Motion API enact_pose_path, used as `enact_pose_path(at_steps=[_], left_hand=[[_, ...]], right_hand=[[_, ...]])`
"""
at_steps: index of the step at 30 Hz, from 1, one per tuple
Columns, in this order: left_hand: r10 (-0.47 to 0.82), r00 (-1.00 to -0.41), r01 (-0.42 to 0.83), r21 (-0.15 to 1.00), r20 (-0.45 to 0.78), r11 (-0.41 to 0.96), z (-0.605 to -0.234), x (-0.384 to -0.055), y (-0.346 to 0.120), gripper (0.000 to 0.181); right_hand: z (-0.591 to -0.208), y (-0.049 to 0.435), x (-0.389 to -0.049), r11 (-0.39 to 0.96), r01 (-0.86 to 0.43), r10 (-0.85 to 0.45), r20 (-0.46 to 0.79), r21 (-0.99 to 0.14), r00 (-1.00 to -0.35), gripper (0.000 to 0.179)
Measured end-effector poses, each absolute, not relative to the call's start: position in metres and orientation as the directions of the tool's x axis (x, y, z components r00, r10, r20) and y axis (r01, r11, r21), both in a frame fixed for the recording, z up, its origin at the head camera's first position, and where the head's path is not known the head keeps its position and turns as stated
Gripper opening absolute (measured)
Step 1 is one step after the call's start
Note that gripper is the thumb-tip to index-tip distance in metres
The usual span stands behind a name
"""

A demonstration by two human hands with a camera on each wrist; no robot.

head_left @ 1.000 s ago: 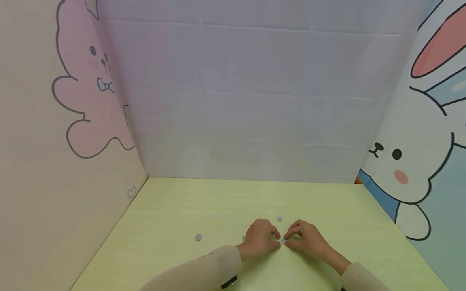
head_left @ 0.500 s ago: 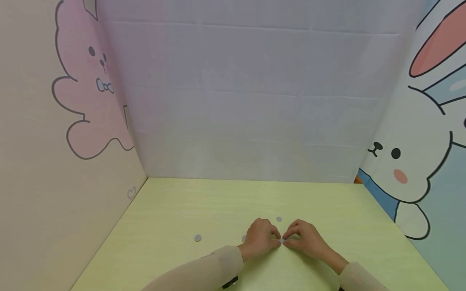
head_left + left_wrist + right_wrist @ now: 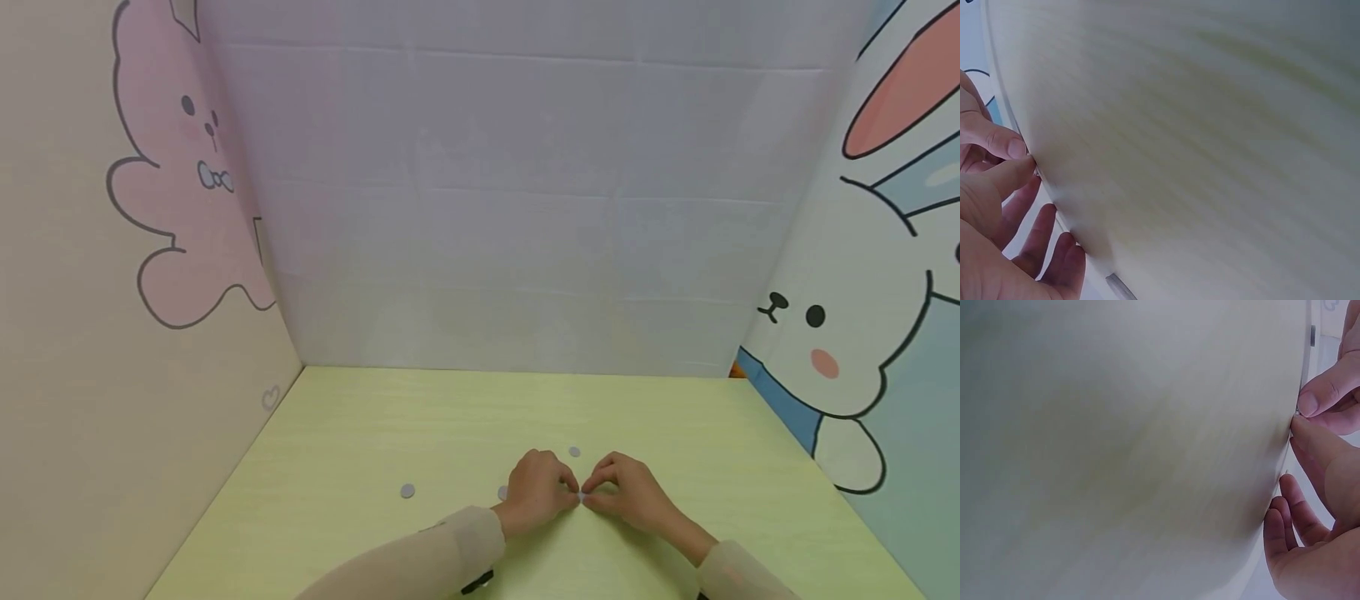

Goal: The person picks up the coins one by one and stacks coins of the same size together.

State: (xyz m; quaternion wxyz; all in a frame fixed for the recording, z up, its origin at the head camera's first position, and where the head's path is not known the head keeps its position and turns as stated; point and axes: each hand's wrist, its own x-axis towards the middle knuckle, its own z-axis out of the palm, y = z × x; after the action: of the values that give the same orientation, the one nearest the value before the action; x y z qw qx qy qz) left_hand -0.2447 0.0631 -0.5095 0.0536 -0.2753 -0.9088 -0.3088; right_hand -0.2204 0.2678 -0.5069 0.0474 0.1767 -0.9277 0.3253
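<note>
A small grey disc [image 3: 581, 497] lies between the two hands on the table, mostly covered by fingertips. My right hand [image 3: 633, 493] pinches it from the right with thumb and finger. From the left, my left hand [image 3: 536, 493] has curled thumb and finger on its other side. In the left wrist view the thumbs of the left hand [image 3: 991, 206] and right hand [image 3: 985, 128] meet at the table surface. Other grey discs lie flat: one [image 3: 574, 452] behind the hands, one [image 3: 503, 493] partly hidden by the left wrist, one [image 3: 407, 491] farther left.
The pale yellow-green table [image 3: 360, 433] is bounded by a whitish back sheet [image 3: 480, 208]. Side walls carry a pink cartoon figure [image 3: 187, 275] on the left and a white cartoon rabbit [image 3: 847, 333] on the right.
My right hand has shifted slightly left with the disc, closing the small gap to the left fingertips. The other discs stay put.
</note>
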Motion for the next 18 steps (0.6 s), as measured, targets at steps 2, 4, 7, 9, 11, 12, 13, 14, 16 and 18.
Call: enact_pose_path(at_steps=[2, 4, 7, 9, 11, 12, 13, 14, 16, 18], left_hand=[[0.47, -0.837, 0.544, 0.52, 0.28, 0.659, -0.511, -0.245, 0.064, 0.008], [0.472, -0.833, 0.551, 0.51, 0.289, 0.661, -0.511, -0.245, 0.064, 0.009], [0.472, -0.833, 0.551, 0.497, 0.287, 0.67, -0.511, -0.246, 0.064, 0.008], [0.47, -0.836, 0.547, 0.497, 0.283, 0.673, -0.51, -0.245, 0.064, 0.008], [0.468, -0.839, 0.542, 0.5, 0.277, 0.676, -0.509, -0.244, 0.064, 0.008], [0.465, -0.842, 0.537, 0.51, 0.274, 0.672, -0.507, -0.243, 0.064, 0.009], [0.463, -0.843, 0.535, 0.514, 0.273, 0.671, -0.506, -0.243, 0.064, 0.009], [0.463, -0.844, 0.533, 0.516, 0.27, 0.671, -0.506, -0.242, 0.064, 0.009], [0.462, -0.846, 0.53, 0.519, 0.267, 0.671, -0.504, -0.241, 0.063, 0.009], [0.461, -0.848, 0.526, 0.526, 0.262, 0.669, -0.504, -0.241, 0.063, 0.009]], right_hand=[[-0.507, 0.267, -0.22, 0.723, -0.363, -0.299, 0.207, -0.588, -0.932, 0.006], [-0.506, 0.267, -0.22, 0.72, -0.368, -0.303, 0.211, -0.588, -0.929, 0.007], [-0.505, 0.268, -0.22, 0.712, -0.379, -0.32, 0.207, -0.591, -0.924, 0.007], [-0.504, 0.27, -0.222, 0.708, -0.386, -0.335, 0.199, -0.592, -0.921, 0.007], [-0.503, 0.273, -0.224, 0.704, -0.393, -0.354, 0.188, -0.591, -0.916, 0.008], [-0.502, 0.275, -0.225, 0.706, -0.394, -0.358, 0.183, -0.589, -0.915, 0.008], [-0.501, 0.277, -0.227, 0.707, -0.397, -0.363, 0.182, -0.585, -0.914, 0.009], [-0.501, 0.279, -0.229, 0.712, -0.396, -0.363, 0.179, -0.58, -0.914, 0.009], [-0.499, 0.282, -0.232, 0.719, -0.399, -0.365, 0.181, -0.569, -0.913, 0.01], [-0.499, 0.286, -0.236, 0.729, -0.399, -0.358, 0.187, -0.557, -0.915, 0.012]])
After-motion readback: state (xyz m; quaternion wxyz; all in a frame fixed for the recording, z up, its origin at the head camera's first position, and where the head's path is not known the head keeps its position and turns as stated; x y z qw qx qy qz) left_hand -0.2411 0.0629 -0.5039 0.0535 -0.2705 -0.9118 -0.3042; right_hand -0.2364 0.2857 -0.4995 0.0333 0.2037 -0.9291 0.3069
